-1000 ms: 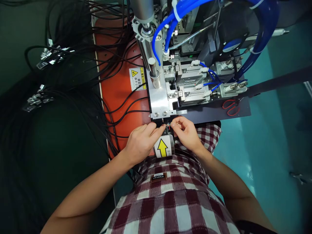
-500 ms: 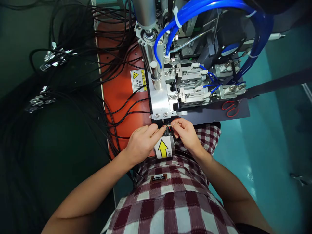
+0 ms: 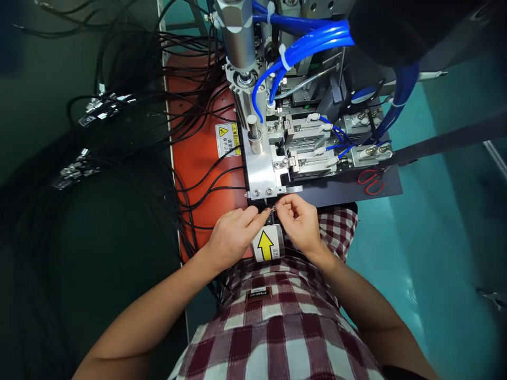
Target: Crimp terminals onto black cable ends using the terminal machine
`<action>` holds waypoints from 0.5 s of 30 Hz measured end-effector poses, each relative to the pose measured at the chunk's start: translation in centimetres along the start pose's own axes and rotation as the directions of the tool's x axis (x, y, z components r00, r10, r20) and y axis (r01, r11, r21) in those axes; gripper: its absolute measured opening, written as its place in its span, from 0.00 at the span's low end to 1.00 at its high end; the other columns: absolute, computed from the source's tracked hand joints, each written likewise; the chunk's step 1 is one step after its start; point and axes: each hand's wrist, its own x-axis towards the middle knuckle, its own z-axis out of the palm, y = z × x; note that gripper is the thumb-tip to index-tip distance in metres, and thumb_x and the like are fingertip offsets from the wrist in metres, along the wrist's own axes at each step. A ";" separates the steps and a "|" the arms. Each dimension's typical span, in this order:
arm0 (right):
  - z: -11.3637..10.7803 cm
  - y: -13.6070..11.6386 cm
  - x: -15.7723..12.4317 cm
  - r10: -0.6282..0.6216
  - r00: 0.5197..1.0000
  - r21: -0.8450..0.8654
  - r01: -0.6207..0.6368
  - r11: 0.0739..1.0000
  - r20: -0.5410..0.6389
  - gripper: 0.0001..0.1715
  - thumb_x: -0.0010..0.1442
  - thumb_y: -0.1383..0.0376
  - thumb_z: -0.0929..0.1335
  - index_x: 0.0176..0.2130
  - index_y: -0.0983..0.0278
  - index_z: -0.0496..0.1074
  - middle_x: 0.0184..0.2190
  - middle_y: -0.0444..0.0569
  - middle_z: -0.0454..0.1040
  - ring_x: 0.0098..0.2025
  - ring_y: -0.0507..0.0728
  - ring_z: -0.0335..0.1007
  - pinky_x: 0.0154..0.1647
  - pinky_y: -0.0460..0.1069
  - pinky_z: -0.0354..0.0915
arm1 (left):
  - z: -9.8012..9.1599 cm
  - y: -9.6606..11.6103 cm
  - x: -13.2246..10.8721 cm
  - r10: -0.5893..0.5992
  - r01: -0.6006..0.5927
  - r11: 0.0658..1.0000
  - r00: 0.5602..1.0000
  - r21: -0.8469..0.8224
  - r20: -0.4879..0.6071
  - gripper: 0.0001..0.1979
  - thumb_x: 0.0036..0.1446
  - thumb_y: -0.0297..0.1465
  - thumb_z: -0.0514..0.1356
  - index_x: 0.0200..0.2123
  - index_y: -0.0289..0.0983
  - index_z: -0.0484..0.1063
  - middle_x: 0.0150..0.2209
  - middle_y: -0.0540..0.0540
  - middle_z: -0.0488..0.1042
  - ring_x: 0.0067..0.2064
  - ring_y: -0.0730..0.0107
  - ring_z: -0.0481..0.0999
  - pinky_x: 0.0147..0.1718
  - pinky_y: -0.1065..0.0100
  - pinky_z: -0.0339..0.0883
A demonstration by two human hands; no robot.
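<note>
My left hand (image 3: 233, 235) is closed in a pinch, its thumb and forefinger reaching to the front of the machine head. A black cable (image 3: 204, 227) runs across the orange surface and disappears under this hand. Opposite it, my right hand (image 3: 300, 224) pinches with thumb and forefinger, the other fingers curled. Between the two sets of fingertips shows a tiny bit of thin wires (image 3: 273, 209), pale with a little red; the fingers hide most of it. Both hands work just below the machine's metal block (image 3: 261, 177), above a plate with a yellow arrow (image 3: 265, 246).
Black cables lie over the orange plate (image 3: 206, 179), and bundles with shiny metal ends (image 3: 106, 104) lie at left. Pneumatic cylinders (image 3: 311, 163) with blue hoses (image 3: 312, 45) stand behind the hands. Red-handled scissors (image 3: 371, 182) rest on the dark shelf (image 3: 336, 194) at right.
The view has shifted slightly, so the machine sits a little lower. Both hands keep their pinch at the same spot; the right fingertips now cover more of the red wire.
</note>
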 end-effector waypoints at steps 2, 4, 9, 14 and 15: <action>-0.2 -0.1 -0.1 -0.001 1.000 -0.015 0.001 1.000 0.002 0.09 0.62 0.62 0.65 0.32 0.64 0.69 0.24 0.42 0.67 0.23 0.48 0.56 0.25 0.45 0.56 | 0.0 0.0 0.0 0.006 -0.006 1.000 1.000 0.000 0.003 0.13 0.64 0.24 0.52 0.50 0.29 0.71 0.29 0.47 0.69 0.27 0.68 0.64 0.26 0.67 0.59; -0.3 -0.1 -0.2 0.013 1.000 0.005 -0.014 1.000 0.008 0.08 0.62 0.63 0.65 0.31 0.63 0.68 0.24 0.41 0.67 0.22 0.48 0.57 0.25 0.45 0.56 | 0.0 0.0 0.1 0.011 -0.011 1.000 1.000 0.003 0.009 0.14 0.65 0.24 0.51 0.50 0.30 0.71 0.29 0.47 0.70 0.27 0.68 0.64 0.26 0.66 0.59; -0.2 0.2 0.0 0.089 0.995 0.118 -0.094 0.989 0.041 0.08 0.61 0.61 0.65 0.32 0.63 0.68 0.25 0.42 0.66 0.24 0.49 0.59 0.26 0.45 0.56 | -0.1 -0.1 0.1 0.013 -0.014 1.000 1.000 0.014 0.027 0.14 0.65 0.25 0.50 0.50 0.31 0.70 0.29 0.47 0.70 0.27 0.68 0.65 0.27 0.66 0.59; -0.4 0.5 0.9 0.345 0.904 0.382 -0.421 0.823 0.253 0.15 0.54 0.55 0.69 0.29 0.65 0.68 0.17 0.37 0.58 0.18 0.47 0.47 0.18 0.45 0.46 | -0.2 -0.2 0.1 0.010 -0.012 0.999 0.999 0.035 0.052 0.13 0.65 0.24 0.49 0.49 0.33 0.70 0.31 0.47 0.74 0.27 0.68 0.67 0.27 0.66 0.60; -0.5 0.5 0.9 0.360 0.892 0.396 -0.445 0.803 0.273 0.16 0.53 0.54 0.70 0.29 0.65 0.69 0.16 0.36 0.57 0.18 0.46 0.46 0.18 0.45 0.44 | -0.2 -0.2 0.1 0.005 -0.007 0.999 0.999 0.036 0.045 0.13 0.65 0.24 0.49 0.48 0.34 0.71 0.32 0.46 0.74 0.27 0.69 0.67 0.27 0.66 0.60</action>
